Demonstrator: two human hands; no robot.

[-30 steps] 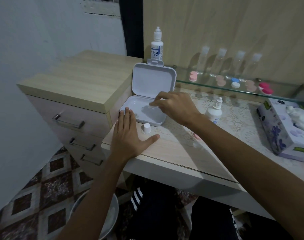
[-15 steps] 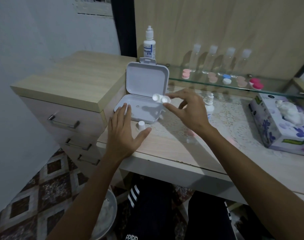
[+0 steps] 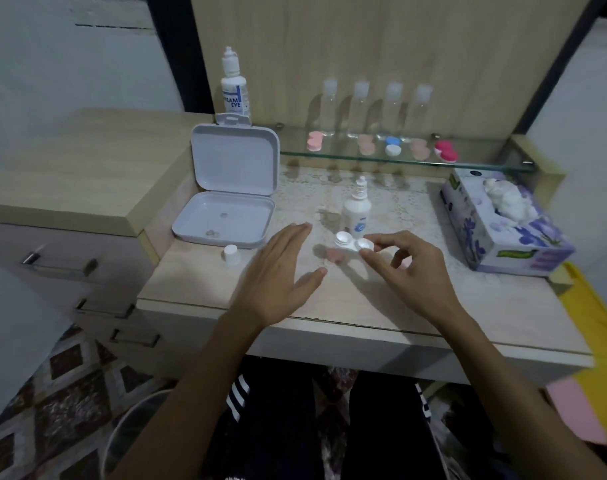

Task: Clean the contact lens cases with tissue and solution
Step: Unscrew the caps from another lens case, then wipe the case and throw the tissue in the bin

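My right hand (image 3: 407,268) pinches a white contact lens case (image 3: 352,241) by its right cup, just above the table in front of the small solution bottle (image 3: 356,211). To the left of the case my left hand (image 3: 281,277) is held out flat, fingers straight, holding nothing. The bottle's white cap (image 3: 231,254) stands loose near the open white box (image 3: 225,216). At the right stands a tissue box (image 3: 502,220) with a tissue sticking out. Several more lens cases (image 3: 392,147), pink, blue-white and red, sit on the glass shelf.
A taller eye-solution bottle (image 3: 234,88) stands behind the open box. Several clear bottles (image 3: 374,109) line the back of the glass shelf. A drawer cabinet (image 3: 70,188) rises at the left. A bin (image 3: 135,438) sits on the floor under the table (image 3: 364,306).
My right hand has lifted the white lens case out of the open box and carried it right, to in front of the small bottle. My left hand left the box edge and moved right.
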